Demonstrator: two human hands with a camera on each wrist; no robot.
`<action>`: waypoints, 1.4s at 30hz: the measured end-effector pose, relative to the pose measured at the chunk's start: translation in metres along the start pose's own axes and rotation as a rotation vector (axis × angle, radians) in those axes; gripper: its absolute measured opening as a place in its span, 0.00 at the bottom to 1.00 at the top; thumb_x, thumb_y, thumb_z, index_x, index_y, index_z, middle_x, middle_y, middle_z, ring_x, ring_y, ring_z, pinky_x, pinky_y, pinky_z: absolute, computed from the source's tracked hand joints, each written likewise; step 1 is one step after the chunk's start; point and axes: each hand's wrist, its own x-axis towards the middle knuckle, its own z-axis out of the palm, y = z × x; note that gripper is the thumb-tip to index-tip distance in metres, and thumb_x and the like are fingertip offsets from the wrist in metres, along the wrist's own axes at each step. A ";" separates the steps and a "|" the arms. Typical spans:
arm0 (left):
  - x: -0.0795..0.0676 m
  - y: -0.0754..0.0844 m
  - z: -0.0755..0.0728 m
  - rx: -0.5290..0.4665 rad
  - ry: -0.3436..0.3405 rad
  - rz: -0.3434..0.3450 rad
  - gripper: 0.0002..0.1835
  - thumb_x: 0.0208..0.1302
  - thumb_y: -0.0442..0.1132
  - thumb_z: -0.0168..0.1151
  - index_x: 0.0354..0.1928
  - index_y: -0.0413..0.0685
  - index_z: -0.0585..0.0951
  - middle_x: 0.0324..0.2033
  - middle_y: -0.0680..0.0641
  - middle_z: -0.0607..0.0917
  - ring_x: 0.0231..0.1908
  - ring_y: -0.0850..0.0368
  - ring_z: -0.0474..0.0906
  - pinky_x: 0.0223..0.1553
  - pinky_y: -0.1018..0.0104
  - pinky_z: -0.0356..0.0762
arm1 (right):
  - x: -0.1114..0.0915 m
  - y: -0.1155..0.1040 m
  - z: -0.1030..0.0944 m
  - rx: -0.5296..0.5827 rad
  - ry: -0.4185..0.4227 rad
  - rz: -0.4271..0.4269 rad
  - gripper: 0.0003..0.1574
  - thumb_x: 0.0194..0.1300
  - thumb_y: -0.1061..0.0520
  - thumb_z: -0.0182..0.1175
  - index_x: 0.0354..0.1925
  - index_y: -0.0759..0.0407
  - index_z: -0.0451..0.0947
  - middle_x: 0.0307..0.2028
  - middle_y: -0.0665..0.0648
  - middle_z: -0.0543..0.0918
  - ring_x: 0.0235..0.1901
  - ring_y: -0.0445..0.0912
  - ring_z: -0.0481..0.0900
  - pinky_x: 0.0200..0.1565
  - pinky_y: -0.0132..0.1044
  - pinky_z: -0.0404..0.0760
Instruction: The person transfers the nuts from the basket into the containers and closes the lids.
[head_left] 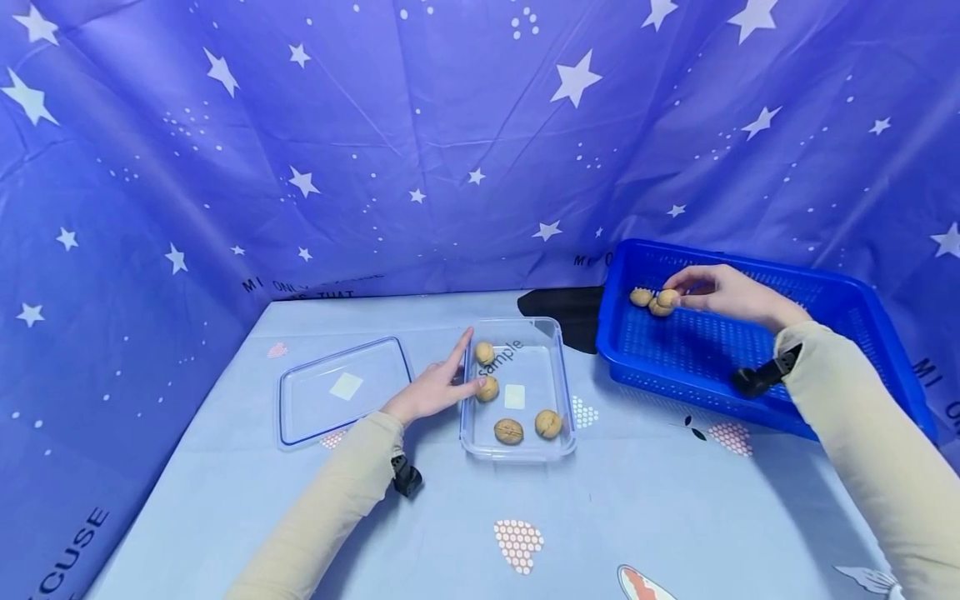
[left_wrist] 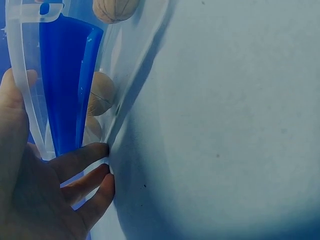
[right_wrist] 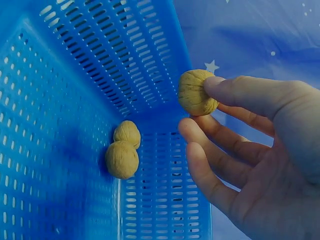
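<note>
A clear plastic container (head_left: 557,383) stands on the table with several walnuts inside, among them one walnut (head_left: 508,431) near its front wall. My left hand (head_left: 433,390) holds the container's left wall, thumb over the rim and the other fingers along the outside. Over the left part of a blue basket (head_left: 750,412), my right hand (head_left: 723,293) pinches a walnut (right_wrist: 196,92) between thumb and fingers. Two more walnuts (right_wrist: 122,160) lie touching on the basket floor below that hand.
A clear lid (head_left: 315,417) with a blue seal lies flat left of the container. Behind the container's right corner is a black patch (head_left: 566,315), reaching to the basket. A starry blue curtain (head_left: 450,125) hangs behind the table.
</note>
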 end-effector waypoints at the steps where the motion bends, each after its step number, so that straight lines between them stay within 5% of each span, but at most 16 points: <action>1: 0.000 0.000 0.000 0.000 -0.002 -0.001 0.48 0.68 0.58 0.55 0.76 0.68 0.32 0.61 0.29 0.70 0.62 0.34 0.67 0.63 0.40 0.60 | -0.001 -0.001 0.001 0.002 0.000 -0.004 0.20 0.72 0.60 0.54 0.59 0.66 0.72 0.53 0.66 0.77 0.52 0.59 0.74 0.47 0.51 0.78; 14: 0.001 -0.001 -0.001 0.003 -0.012 0.000 0.49 0.67 0.60 0.54 0.76 0.66 0.32 0.63 0.29 0.68 0.61 0.33 0.67 0.63 0.39 0.61 | -0.006 -0.018 0.012 -0.014 -0.001 -0.048 0.19 0.70 0.59 0.57 0.57 0.62 0.75 0.52 0.62 0.78 0.46 0.52 0.76 0.42 0.40 0.78; 28: 0.000 0.000 -0.002 0.010 -0.013 0.008 0.49 0.68 0.58 0.55 0.76 0.67 0.32 0.63 0.29 0.68 0.61 0.33 0.66 0.63 0.40 0.60 | -0.012 -0.043 0.029 -0.009 -0.031 -0.210 0.18 0.69 0.61 0.57 0.57 0.63 0.76 0.53 0.64 0.79 0.44 0.52 0.79 0.43 0.30 0.79; 42: 0.002 0.001 -0.003 0.013 -0.016 0.002 0.49 0.68 0.56 0.55 0.77 0.61 0.33 0.63 0.30 0.68 0.62 0.35 0.67 0.63 0.42 0.61 | -0.016 -0.072 0.054 0.000 -0.086 -0.308 0.15 0.68 0.62 0.59 0.53 0.59 0.78 0.45 0.54 0.81 0.42 0.48 0.78 0.43 0.39 0.81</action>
